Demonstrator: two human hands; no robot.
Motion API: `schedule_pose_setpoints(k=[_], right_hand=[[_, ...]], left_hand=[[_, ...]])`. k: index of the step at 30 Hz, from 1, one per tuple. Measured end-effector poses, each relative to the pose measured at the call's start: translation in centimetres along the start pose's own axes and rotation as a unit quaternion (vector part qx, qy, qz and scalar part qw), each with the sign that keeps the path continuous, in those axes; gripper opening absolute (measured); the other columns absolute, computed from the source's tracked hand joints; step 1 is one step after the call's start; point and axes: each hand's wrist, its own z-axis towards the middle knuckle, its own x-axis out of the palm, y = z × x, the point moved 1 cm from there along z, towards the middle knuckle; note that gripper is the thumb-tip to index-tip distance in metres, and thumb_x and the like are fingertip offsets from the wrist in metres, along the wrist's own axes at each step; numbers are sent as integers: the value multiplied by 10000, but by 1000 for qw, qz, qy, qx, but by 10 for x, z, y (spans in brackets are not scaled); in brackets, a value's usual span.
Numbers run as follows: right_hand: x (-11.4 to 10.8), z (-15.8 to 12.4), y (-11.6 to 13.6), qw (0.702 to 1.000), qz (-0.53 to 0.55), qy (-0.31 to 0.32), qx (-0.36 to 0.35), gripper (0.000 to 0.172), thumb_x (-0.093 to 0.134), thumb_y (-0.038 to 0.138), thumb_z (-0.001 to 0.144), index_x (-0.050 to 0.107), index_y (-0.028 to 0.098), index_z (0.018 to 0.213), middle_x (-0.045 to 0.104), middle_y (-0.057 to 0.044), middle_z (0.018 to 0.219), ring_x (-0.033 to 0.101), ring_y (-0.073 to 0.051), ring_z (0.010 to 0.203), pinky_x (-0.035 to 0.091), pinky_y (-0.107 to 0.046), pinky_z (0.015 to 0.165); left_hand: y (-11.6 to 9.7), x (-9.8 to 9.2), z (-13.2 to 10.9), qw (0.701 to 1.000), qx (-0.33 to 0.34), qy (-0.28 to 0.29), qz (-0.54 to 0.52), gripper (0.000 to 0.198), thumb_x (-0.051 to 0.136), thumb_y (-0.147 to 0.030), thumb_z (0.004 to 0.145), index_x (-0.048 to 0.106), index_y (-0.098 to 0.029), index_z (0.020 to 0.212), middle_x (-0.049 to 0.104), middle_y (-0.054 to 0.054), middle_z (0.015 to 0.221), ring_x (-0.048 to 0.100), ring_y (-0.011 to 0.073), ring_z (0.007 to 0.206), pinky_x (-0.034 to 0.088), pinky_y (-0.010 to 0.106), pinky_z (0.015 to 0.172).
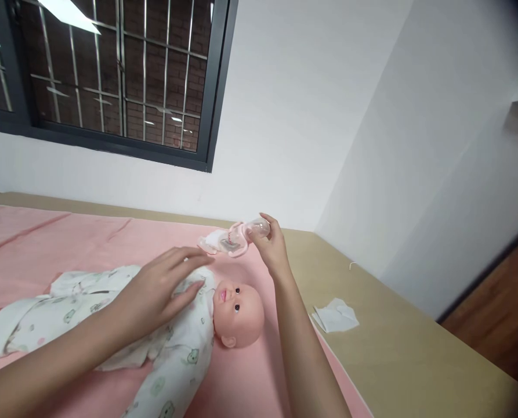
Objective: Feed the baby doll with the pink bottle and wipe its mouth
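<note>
A baby doll (pixel 241 313) lies on its back on the pink sheet, its head to the right, in a white suit with green animal prints (pixel 171 354). My left hand (pixel 167 284) is over the doll's chest, fingers stretched out and holding nothing; I cannot tell how firmly it rests there. Beyond the doll's head, my right hand (pixel 271 244) grips the clear rounded end of a baby bottle (pixel 239 235). The bottle is on its side and has pink handles. Something white, its kind unclear, shows at the bottle's left end.
The pink sheet (pixel 58 232) covers much of the wooden surface (pixel 372 354). A folded white tissue or cloth (pixel 336 315) lies on the bare wood at the right. White walls (pixel 302 104) rise behind, with a barred, dark-framed window (pixel 213 116) at upper left.
</note>
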Motion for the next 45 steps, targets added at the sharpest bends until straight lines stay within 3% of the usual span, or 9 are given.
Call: schedule_pose_setpoints(k=[6, 10, 17, 23, 28, 45], right_hand=[[35, -37, 55, 987, 80, 142, -11, 488, 737, 379, 697, 543, 247, 1124, 635, -16, 1038, 618, -159, 926, 529, -312, 830], [48, -55, 69, 980, 70, 187, -8, 482, 753, 366, 705, 526, 259, 1118, 632, -13, 1067, 633, -154, 921, 527, -329, 856], [59, -69, 82, 972, 70, 225, -13, 464, 773, 321, 685, 531, 244, 1074, 622, -26, 1136, 629, -160, 959, 529, -335, 866], [65, -70, 80, 963, 93, 253, 8, 449, 779, 341, 683, 555, 236, 1057, 634, -17, 1055, 622, -153, 923, 528, -317, 841], [63, -67, 75, 955, 105, 274, 27, 473, 810, 339, 651, 582, 228, 1049, 627, -21, 1052, 613, -159, 935, 529, -303, 815], [53, -60, 71, 946, 24, 325, -4, 467, 802, 354, 668, 606, 222, 1070, 642, -43, 1080, 626, -176, 896, 531, -337, 798]], left_hand=[[18, -4, 5, 990, -108, -66, 56, 610, 518, -392, 914, 256, -257, 1448, 546, 94, 1333, 558, 272, 1160, 463, 429, 938], [21, -5, 8, 988, -149, -43, 23, 716, 579, -419, 852, 230, -259, 1455, 569, 88, 1318, 567, 281, 1154, 450, 451, 953], [18, -5, 12, 977, -212, 8, -7, 776, 564, -255, 718, 301, -181, 1444, 621, 101, 1228, 582, 296, 1080, 442, 452, 930], [19, -1, 13, 976, -213, 40, -20, 517, 497, -175, 666, 542, -192, 1181, 640, 59, 1119, 612, 255, 956, 460, 394, 830], [19, -3, 11, 981, -184, 59, 2, 413, 485, -203, 701, 548, -157, 1106, 642, 70, 1007, 605, 255, 875, 453, 391, 780], [24, -2, 11, 980, -160, 112, 20, 391, 510, -150, 699, 537, -183, 1087, 626, 48, 962, 575, 235, 837, 438, 358, 765]])
